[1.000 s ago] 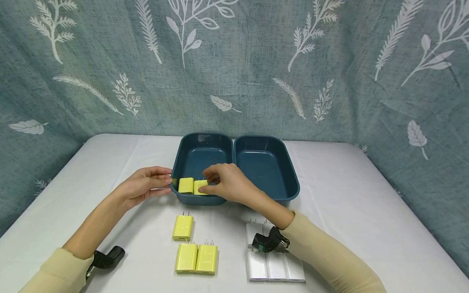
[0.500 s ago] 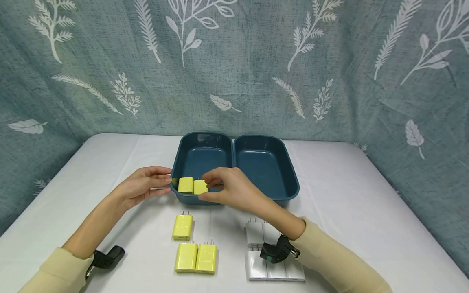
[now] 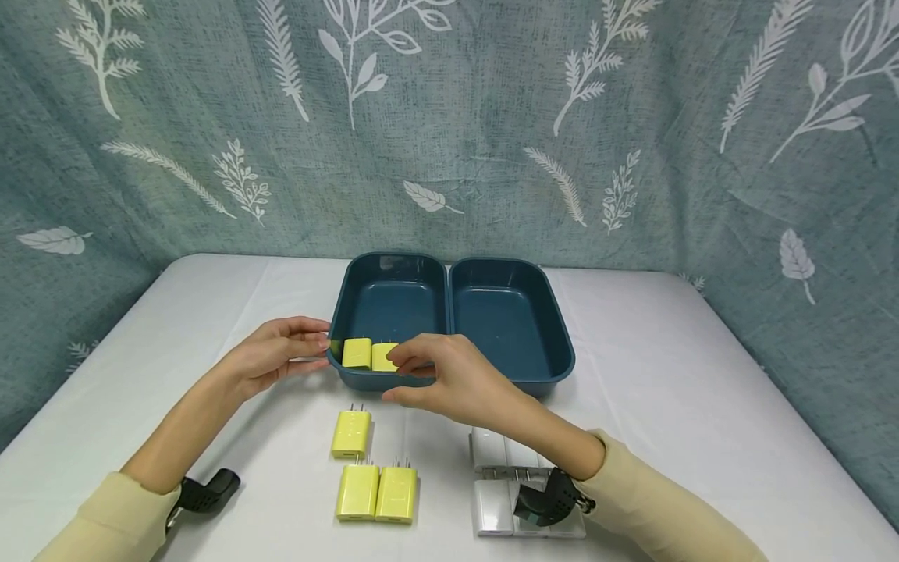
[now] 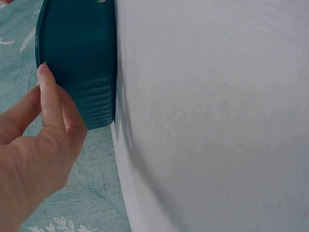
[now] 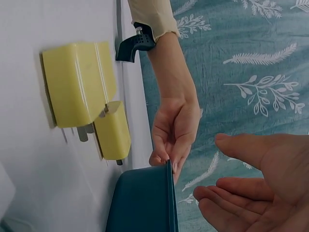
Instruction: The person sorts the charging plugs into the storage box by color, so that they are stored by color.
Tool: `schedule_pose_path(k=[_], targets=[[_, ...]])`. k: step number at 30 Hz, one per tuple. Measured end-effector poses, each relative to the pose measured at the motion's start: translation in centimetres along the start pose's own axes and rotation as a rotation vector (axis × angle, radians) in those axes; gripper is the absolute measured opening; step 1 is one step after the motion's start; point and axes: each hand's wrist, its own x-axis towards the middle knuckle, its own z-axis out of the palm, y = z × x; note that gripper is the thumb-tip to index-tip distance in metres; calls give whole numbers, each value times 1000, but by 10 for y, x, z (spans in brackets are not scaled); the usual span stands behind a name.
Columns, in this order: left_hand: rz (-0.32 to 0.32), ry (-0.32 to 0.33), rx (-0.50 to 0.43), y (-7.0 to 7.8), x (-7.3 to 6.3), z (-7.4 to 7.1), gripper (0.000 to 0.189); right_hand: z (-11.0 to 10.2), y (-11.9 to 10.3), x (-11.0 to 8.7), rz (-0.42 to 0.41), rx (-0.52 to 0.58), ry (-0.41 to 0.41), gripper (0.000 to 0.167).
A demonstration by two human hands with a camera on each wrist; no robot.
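My left hand [image 3: 282, 353] rests its fingertips against the outer left wall of the left dark blue bin [image 3: 389, 382], right at the rim. Two yellow charger plugs [image 3: 357, 353] sit side by side inside that bin, near its front wall, prongs pointing away from me. Just over the front rim hovers my right hand [image 3: 449, 380], thumb and fingers apart with nothing between them; it partly covers the second plug [image 3: 382, 357]. In the right wrist view, the right hand [image 5: 251, 188] stays beside the bin [image 5: 145, 198], the gap between thumb and fingers bare.
In front of the bins lie three more yellow charger plugs [image 3: 351, 434] on the white tabletop [image 3: 267, 468]. Several white charger plugs [image 3: 494, 507] form two rows at right, partly under my right forearm. A second bin [image 3: 506, 328] adjoins the first. A patterned curtain [image 3: 449, 133] hangs behind.
My right hand has let go of the second yellow plug and drawn back toward me, from inside the left bin to over its front rim. The left hand has kept its place.
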Motion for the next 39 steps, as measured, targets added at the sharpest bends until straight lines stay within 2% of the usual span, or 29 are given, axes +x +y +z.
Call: schedule_pose_path(k=[8, 22, 32, 39], targets=[[-6, 4, 6, 1, 1, -1, 47, -4, -3, -10, -8, 12, -19, 41], [-5, -3, -6, 1, 1, -1, 46, -2, -9, -32, 39, 17, -89, 39], [-6, 3, -11, 0, -4, 3, 46, 2, -12, -51, 9, 78, -151, 39], [-9, 13, -9, 0, -7, 7, 47, 7, -12, -67, -10, 189, -217, 34]])
